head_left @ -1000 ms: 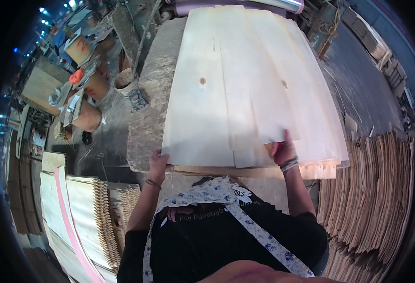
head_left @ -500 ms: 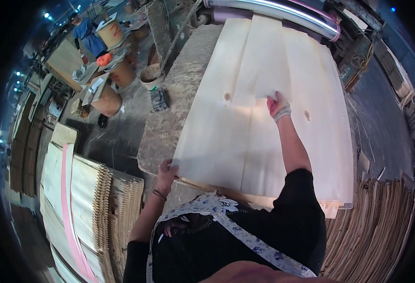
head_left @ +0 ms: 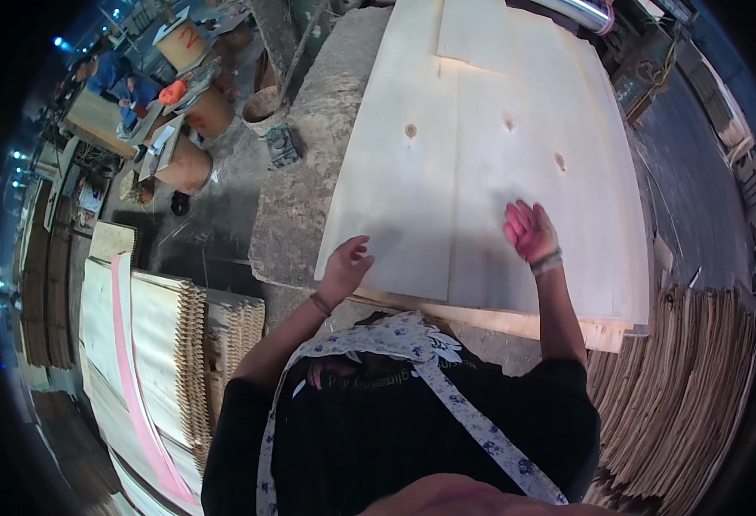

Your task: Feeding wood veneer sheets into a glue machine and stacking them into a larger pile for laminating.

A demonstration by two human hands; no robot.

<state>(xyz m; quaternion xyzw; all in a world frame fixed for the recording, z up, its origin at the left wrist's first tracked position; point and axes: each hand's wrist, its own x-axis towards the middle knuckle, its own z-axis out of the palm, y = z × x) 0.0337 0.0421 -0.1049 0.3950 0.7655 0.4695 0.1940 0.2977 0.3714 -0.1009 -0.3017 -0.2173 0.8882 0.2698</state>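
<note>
Pale wood veneer sheets (head_left: pixel 404 198) lie in front of me, with knots and a seam running away from me. On top at the far end lies a narrower veneer strip (head_left: pixel 474 36), its near edge slightly slanted. My left hand (head_left: pixel 349 265) hovers by the near left corner of the sheets, fingers loosely bent and apart, holding nothing. Over the right half of the sheets is my right hand (head_left: pixel 531 232), its reddish fingers half curled and slightly apart, with nothing in them. A pale covering shows around that hand's wrist side.
A shiny roller (head_left: pixel 580 12) stands at the far right end. Veneer stacks sit at the left (head_left: pixel 150 344) and the right (head_left: pixel 688 387). Beyond a rough slab (head_left: pixel 309 146) are a bucket (head_left: pixel 262 107), several drum-like stools, and a person in blue (head_left: pixel 110 76).
The narrow strip has slid away toward the roller. My right hand has let go of it and drawn back toward me; my left hand has lifted off the near left corner.
</note>
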